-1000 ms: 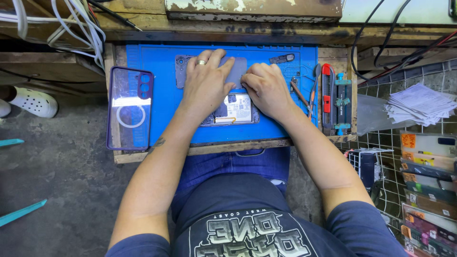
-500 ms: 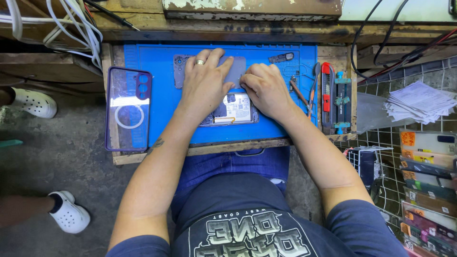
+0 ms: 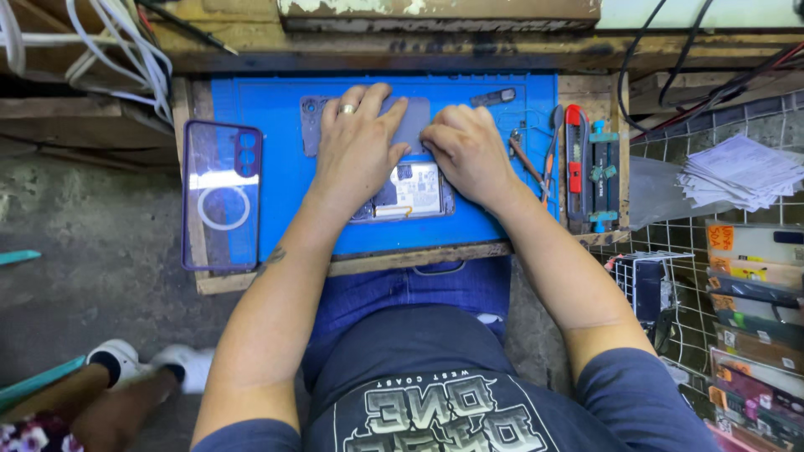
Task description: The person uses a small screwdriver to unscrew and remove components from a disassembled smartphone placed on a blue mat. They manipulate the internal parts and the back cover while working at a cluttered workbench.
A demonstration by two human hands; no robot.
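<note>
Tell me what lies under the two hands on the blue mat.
An opened phone shows below the left hand and right hand, a grey back cover above them. Its upper part is covered by the hands.

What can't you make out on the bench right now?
- Head view: the left hand and right hand cover most of the opened phone.
- Right hand's fingertips and any tool: hidden underneath.
- Tools beside the blue mat: too small to identify.
</note>
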